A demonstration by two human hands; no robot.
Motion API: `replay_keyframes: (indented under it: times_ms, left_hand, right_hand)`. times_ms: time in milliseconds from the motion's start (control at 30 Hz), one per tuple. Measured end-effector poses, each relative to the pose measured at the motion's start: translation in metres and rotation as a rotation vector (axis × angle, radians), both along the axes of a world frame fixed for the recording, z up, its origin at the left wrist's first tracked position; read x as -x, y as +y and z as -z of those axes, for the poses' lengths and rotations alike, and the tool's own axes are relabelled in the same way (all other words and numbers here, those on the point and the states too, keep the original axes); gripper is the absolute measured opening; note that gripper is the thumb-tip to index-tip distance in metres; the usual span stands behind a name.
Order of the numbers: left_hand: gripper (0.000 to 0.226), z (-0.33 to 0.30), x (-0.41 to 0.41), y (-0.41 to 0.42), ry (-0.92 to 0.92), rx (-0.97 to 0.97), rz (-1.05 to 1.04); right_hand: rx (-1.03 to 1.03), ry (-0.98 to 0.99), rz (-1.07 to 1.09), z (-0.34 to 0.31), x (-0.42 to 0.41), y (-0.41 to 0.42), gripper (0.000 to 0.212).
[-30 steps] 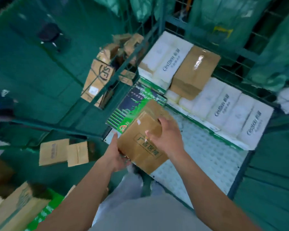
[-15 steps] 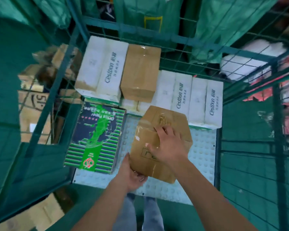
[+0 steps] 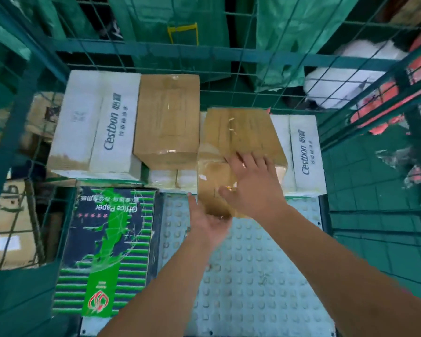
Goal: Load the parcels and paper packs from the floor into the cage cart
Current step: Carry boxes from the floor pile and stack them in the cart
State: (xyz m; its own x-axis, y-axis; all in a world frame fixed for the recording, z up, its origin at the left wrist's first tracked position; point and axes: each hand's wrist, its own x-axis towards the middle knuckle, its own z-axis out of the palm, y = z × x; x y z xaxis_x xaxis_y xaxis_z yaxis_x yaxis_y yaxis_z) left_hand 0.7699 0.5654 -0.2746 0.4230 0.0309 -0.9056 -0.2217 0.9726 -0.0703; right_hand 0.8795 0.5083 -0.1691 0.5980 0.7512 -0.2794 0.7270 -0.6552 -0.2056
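At centre frame, the brown cardboard parcel (image 3: 238, 142), which half a second ago was held lower over the cart floor with both hands clasped round it, now sits up on the row of white paper packs (image 3: 306, 152) at the back of the cage cart (image 3: 156, 48), just beside a taller taped brown box (image 3: 167, 117). Both grips look released: the right hand (image 3: 253, 188) lies flat with straight fingers on the parcel's near face, and the left hand (image 3: 209, 220) is cupped open below its lower edge. That parcel is probably loaded, so another pick from the floor is likely due. Its cardboard is matte, creased and glossy with tape; the cart floor (image 3: 253, 276) is pale studded plastic; a green and dark office paper box (image 3: 107, 251) lies flat at lower left.
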Motion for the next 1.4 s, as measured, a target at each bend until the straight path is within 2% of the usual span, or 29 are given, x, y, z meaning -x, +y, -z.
replay_keyframes:
  times_ms: [67, 100, 200, 300, 367, 433, 467, 533, 600, 667, 700, 767, 867, 1067, 1167, 1400]
  left_hand:
    - [0.086, 0.016, -0.020, 0.003, -0.024, -0.018, 0.002]
    - [0.087, 0.022, -0.028, 0.004, -0.050, -0.032, 0.033]
    - [0.094, 0.039, -0.045, 0.012, -0.116, -0.056, 0.133]
    - [0.083, 0.052, -0.054, 0.021, -0.039, -0.081, 0.171]
    - [0.062, 0.057, -0.058, 0.020, 0.055, -0.151, 0.214]
    - [0.050, 0.058, -0.061, 0.019, 0.118, -0.192, 0.237]
    - [0.049, 0.060, -0.064, 0.019, 0.129, -0.198, 0.233]
    - [0.050, 0.060, -0.068, 0.021, 0.128, -0.197, 0.216]
    - [0.050, 0.060, -0.075, 0.025, 0.138, -0.214, 0.233]
    - [0.046, 0.059, -0.081, 0.033, 0.155, -0.248, 0.248]
    - [0.043, 0.059, -0.085, 0.039, 0.164, -0.262, 0.236]
    - [0.038, 0.061, -0.096, 0.056, 0.182, -0.300, 0.220]
    - [0.035, 0.062, -0.114, 0.085, 0.229, -0.386, 0.322]
    - [0.040, 0.065, -0.122, 0.094, 0.305, -0.495, 0.540]
    - [0.037, 0.064, -0.125, 0.093, 0.316, -0.524, 0.561]
    - [0.037, 0.058, -0.132, 0.102, 0.328, -0.601, 0.598]
  right_hand:
    - [0.025, 0.058, -0.050, 0.033, -0.014, 0.000, 0.071]
    - [0.102, 0.116, -0.082, 0.049, -0.018, -0.002, 0.069]
    - [0.230, 0.319, -0.088, 0.094, -0.021, -0.013, 0.072]
    - [0.006, 0.424, 0.025, 0.112, -0.029, -0.020, 0.067]
    - [-0.169, 0.367, 0.191, 0.120, -0.040, -0.029, 0.055]
    - [-0.212, 0.285, 0.504, 0.125, -0.056, -0.039, 0.056]
    - [-0.177, 0.345, 0.703, 0.129, -0.064, -0.043, 0.065]
    - [-0.082, 0.611, 1.006, 0.135, -0.072, -0.046, 0.078]
    - [-0.105, 0.852, 1.102, 0.140, -0.075, -0.040, 0.060]
    - [-0.209, 0.915, 1.100, 0.148, -0.079, -0.025, 0.041]
    - [-0.255, 0.907, 1.081, 0.153, -0.083, -0.016, 0.037]
    - [-0.327, 0.897, 1.030, 0.158, -0.095, 0.006, 0.047]
    - [-0.378, 0.847, 1.007, 0.165, -0.115, 0.032, 0.063]
    - [-0.281, 0.861, 1.069, 0.184, -0.126, 0.035, 0.073]
    - [-0.314, 0.900, 1.131, 0.190, -0.129, 0.036, 0.083]
    - [-0.444, 0.882, 1.091, 0.192, -0.133, 0.043, 0.080]
